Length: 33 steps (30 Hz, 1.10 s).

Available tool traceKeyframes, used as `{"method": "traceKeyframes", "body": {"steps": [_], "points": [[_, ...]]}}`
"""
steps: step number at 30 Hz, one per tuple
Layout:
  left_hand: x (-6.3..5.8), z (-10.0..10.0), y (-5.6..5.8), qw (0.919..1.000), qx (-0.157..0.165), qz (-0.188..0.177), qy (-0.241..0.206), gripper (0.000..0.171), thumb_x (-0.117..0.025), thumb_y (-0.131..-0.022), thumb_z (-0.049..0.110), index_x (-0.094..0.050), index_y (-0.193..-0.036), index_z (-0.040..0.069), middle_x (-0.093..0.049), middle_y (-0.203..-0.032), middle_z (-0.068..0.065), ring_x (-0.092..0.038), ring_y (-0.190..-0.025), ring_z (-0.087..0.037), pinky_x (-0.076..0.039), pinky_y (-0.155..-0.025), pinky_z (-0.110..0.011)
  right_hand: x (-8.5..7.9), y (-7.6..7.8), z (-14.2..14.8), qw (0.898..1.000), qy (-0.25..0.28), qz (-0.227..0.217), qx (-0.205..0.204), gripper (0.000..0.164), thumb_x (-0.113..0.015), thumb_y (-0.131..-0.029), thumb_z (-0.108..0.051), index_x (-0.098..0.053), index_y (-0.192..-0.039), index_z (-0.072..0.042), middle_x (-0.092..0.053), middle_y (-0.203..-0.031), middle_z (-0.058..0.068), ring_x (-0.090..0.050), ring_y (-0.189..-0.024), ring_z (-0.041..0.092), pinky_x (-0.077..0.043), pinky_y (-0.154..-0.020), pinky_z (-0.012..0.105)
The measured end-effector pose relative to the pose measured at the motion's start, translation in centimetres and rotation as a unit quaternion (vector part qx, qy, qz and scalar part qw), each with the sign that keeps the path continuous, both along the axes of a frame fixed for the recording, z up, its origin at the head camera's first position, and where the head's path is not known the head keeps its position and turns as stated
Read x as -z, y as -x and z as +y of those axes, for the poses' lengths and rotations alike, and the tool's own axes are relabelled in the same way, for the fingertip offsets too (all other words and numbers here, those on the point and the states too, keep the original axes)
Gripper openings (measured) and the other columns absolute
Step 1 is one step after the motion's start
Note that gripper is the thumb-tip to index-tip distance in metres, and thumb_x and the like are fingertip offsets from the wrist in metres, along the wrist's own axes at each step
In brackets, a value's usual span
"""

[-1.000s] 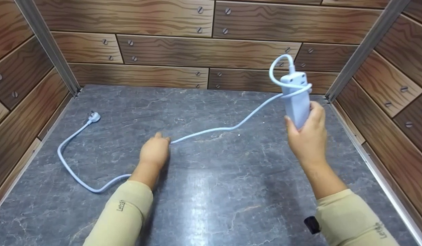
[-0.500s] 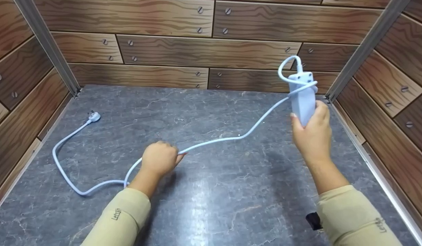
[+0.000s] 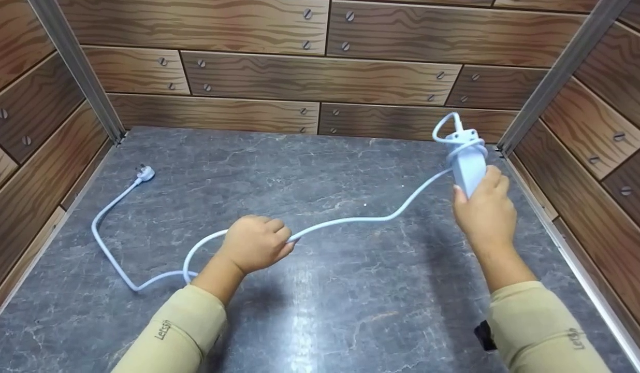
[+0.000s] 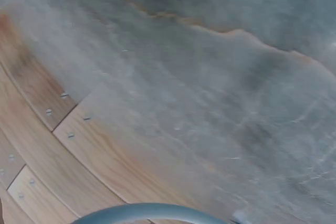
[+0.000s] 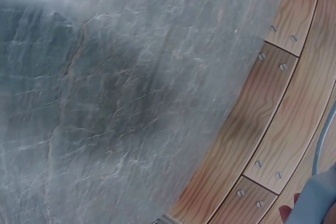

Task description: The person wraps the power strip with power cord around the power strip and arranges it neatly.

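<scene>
At the right of the head view my right hand (image 3: 488, 217) grips the lower end of a white power strip (image 3: 469, 173), held tilted above the floor. Its cord (image 3: 346, 220) leaves the far end in a small loop and winds around the body. From there it runs left to my left hand (image 3: 255, 241), whose curled fingers hold it. Beyond that hand the cord bends into a loose loop and leads to a plug (image 3: 145, 173) lying prongs up. A stretch of cord (image 4: 149, 211) crosses the bottom of the left wrist view; the power strip (image 5: 315, 198) shows in the right wrist view's corner.
The grey marbled surface (image 3: 320, 171) is bounded by wood-patterned panels (image 3: 258, 77) at the back and both sides. Metal posts (image 3: 553, 77) stand at the back corners. A metal strip (image 3: 584, 274) runs along the right edge.
My left hand has moved right and nearer, drawing cord into a loop behind it. My right hand has shifted slightly right and lower with the power strip. The plug has stayed in place.
</scene>
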<state>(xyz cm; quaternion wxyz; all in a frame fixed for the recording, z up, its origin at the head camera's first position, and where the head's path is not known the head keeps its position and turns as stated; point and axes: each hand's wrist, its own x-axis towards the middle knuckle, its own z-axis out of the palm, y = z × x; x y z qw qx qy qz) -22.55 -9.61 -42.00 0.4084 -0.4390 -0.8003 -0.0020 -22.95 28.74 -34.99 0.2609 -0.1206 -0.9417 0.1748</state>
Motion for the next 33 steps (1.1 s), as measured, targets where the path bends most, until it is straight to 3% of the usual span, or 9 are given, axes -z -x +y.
{"method": "traceKeyframes", "body": {"steps": [4, 8, 15, 18, 25, 33], "points": [[-1.1, 0.4, -0.4, 0.9991, 0.03, 0.02, -0.02, 0.029, -0.05, -0.087, 0.029, -0.042, -0.063, 0.014, -0.037, -0.056, 0.003, -0.032, -0.04, -0.01, -0.028, -0.035, -0.025, 0.8, 0.0, 0.3, 0.999, -0.034, -0.001, -0.001, 0.058, -0.06, -0.084, -0.027, -0.031, -0.122, 0.007, -0.042, -0.101, 0.03, -0.051, -0.07, 0.053, -0.042, -0.058, 0.06], [-2.3, 0.8, -0.6, 0.9969, 0.043, 0.038, -0.053, 0.027, -0.048, -0.091, 0.029, -0.05, -0.069, 0.012, -0.041, -0.058, 0.003, -0.036, -0.041, -0.01, -0.033, -0.036, -0.024, 1.6, 0.0, 0.5, 0.998, -0.067, -0.014, -0.009, 0.056, -0.062, -0.082, -0.024, -0.032, -0.118, 0.007, -0.043, -0.096, 0.029, -0.051, -0.065, 0.051, -0.042, -0.052, 0.059], [-5.1, 1.7, -1.1, 0.9918, 0.06, 0.051, -0.101, 0.028, -0.05, -0.093, 0.031, -0.055, -0.073, 0.012, -0.044, -0.059, 0.003, -0.038, -0.042, -0.011, -0.036, -0.037, -0.025, 2.5, -0.4, 0.3, 0.989, -0.107, -0.092, -0.05, 0.052, -0.062, -0.079, -0.019, -0.033, -0.112, 0.01, -0.042, -0.089, 0.03, -0.052, -0.062, 0.048, -0.041, -0.047, 0.053], [-6.3, 2.1, -1.2, 0.9885, 0.072, 0.053, -0.121, 0.027, -0.053, -0.092, 0.03, -0.055, -0.073, 0.011, -0.043, -0.058, 0.002, -0.037, -0.042, -0.011, -0.035, -0.037, -0.025, 2.9, -0.6, -0.2, 0.984, -0.133, -0.101, -0.07, 0.05, -0.063, -0.076, -0.017, -0.035, -0.11, 0.008, -0.044, -0.087, 0.028, -0.052, -0.061, 0.046, -0.04, -0.045, 0.052], [-8.4, 2.7, -1.0, 0.9809, 0.076, 0.04, -0.174, 0.029, -0.054, -0.092, 0.033, -0.054, -0.073, 0.01, -0.04, -0.056, 0.002, -0.033, -0.042, -0.012, -0.031, -0.037, -0.024, 3.6, -0.9, -1.7, 0.957, -0.234, -0.113, -0.126, 0.051, -0.068, -0.074, -0.019, -0.044, -0.117, -0.005, -0.051, -0.096, 0.025, -0.053, -0.072, 0.044, -0.041, -0.057, 0.052], [-8.8, 2.4, -0.1, 0.9754, 0.038, 0.012, -0.217, 0.03, -0.056, -0.089, 0.034, -0.053, -0.072, 0.01, -0.044, -0.057, 0.001, -0.036, -0.043, -0.013, -0.033, -0.038, -0.024, 4.0, -1.3, -3.0, 0.926, -0.307, -0.116, -0.187, 0.045, -0.06, -0.072, -0.002, -0.052, -0.115, -0.013, -0.054, -0.1, 0.019, -0.053, -0.084, 0.041, -0.037, -0.067, 0.051]]}}
